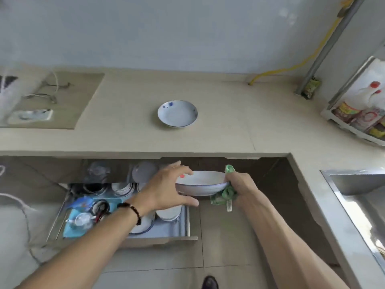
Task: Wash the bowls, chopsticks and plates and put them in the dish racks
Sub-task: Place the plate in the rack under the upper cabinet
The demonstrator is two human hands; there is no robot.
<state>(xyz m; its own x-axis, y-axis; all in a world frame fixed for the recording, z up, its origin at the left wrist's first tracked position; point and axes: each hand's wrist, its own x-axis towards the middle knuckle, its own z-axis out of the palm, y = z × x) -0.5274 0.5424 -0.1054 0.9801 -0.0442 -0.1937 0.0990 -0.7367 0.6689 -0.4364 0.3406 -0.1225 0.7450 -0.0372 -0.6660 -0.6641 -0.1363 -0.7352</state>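
White plate [177,113] on beige countertop [218,126], blue rim line, blue flecks inside. Held white bowl [201,183], thin blue rim line, red-pink spot inside. Green patterned cloth [226,191]. Black bead bracelet [134,209]. Light blue mat [73,227] in silver-grey drawer rack [166,230]. Yellow hose [300,65] on pale blue-grey wall [166,28]. Grey pipe [327,46]. Steel-grey sink [354,197].
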